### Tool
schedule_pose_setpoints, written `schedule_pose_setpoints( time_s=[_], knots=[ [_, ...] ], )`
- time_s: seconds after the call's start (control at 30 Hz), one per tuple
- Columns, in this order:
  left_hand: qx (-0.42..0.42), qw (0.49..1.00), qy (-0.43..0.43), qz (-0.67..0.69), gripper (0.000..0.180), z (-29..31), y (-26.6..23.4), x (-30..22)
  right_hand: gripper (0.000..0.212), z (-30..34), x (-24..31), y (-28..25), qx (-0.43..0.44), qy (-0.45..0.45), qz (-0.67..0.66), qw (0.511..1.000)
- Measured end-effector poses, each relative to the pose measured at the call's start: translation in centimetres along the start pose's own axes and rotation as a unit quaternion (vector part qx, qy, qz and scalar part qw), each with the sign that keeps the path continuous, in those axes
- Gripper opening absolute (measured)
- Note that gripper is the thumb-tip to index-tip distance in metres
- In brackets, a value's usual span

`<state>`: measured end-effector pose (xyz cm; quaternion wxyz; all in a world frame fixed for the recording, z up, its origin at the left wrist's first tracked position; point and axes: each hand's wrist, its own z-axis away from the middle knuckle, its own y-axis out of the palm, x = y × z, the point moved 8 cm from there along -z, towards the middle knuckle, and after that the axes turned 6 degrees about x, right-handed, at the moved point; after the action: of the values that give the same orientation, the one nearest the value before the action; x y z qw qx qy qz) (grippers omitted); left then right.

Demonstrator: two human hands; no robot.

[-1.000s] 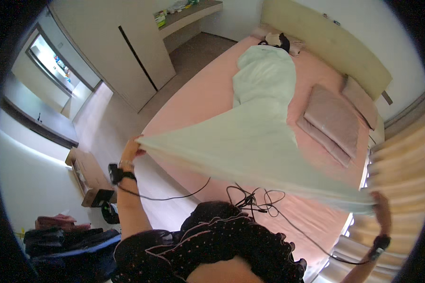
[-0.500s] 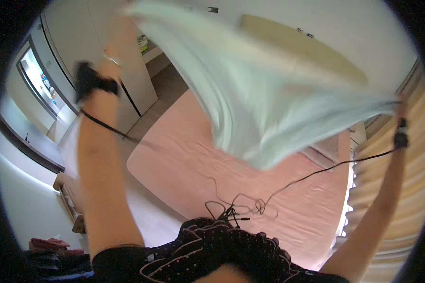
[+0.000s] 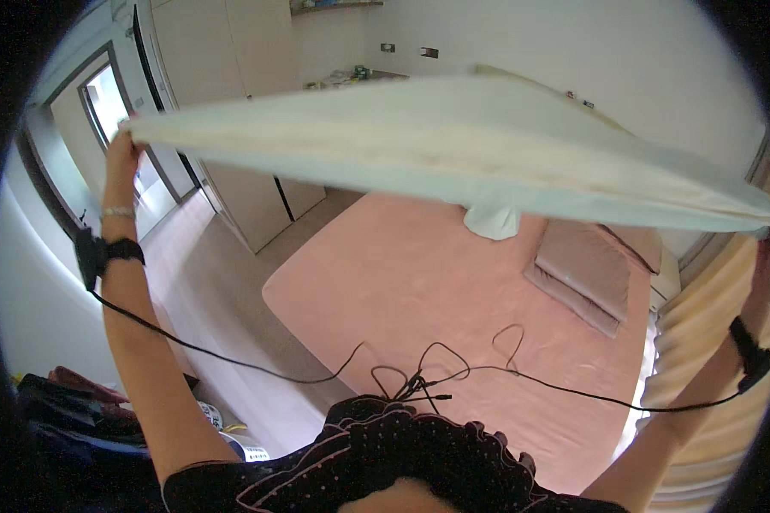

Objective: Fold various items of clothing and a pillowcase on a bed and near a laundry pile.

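Observation:
A pale green sheet [image 3: 385, 145] is stretched wide in the air between my raised hands, over the far part of the bed. My left hand [image 3: 125, 150] is closed on its left corner, up in front of the doorway. At the far right, my right hand [image 3: 767, 250] is closed on the opposite corner; the dark rim of the picture partly hides its fingers. A small fold of the sheet hangs below its middle edge. Beneath it lies the bed [image 3: 419, 274], covered in a smooth pink fitted sheet.
Two mauve pillows [image 3: 582, 269] lie on the bed's right side, by the yellowish curtain [image 3: 693, 427]. Black cables [image 3: 415, 380] run from my wrist straps to my chest. A wardrobe [image 3: 214, 77] stands at the left, and dark clothes [image 3: 68, 419] are piled at the lower left.
My left hand has moved left and down, and my right hand outward and slightly lower. The sheet, billowing and hanging before, is now pulled nearly taut. The pillows show more fully.

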<state>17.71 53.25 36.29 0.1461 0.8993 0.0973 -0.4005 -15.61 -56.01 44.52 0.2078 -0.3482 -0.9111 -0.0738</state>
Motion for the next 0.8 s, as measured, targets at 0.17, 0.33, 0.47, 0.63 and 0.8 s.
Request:
schedule_pose_setpoints(
  time_s=[0.17,0.33,0.47,0.63,0.8],
  knots=[
    [0.053,0.974,-0.214,0.048,0.015,8.5,0.4,15.8,0.034,7.7,-5.6,4.2,0.069,0.162,-0.130,0.976],
    [0.162,0.954,-0.226,-0.116,0.037,23.4,18.3,15.4,0.026,18.2,-3.5,22.9,0.368,0.256,0.027,0.893],
    [0.466,0.864,-0.193,0.002,0.041,37.4,38.7,8.6,0.021,28.2,-0.4,40.2,0.539,0.179,-0.046,0.822],
    [0.573,0.806,-0.126,-0.084,0.069,48.4,44.5,5.7,0.026,37.9,-0.5,44.4,0.547,0.310,-0.102,0.771],
    [0.498,0.818,-0.244,-0.151,0.064,48.7,41.6,8.5,0.032,39.3,-1.4,43.5,0.500,0.403,-0.233,0.730]
  ],
)
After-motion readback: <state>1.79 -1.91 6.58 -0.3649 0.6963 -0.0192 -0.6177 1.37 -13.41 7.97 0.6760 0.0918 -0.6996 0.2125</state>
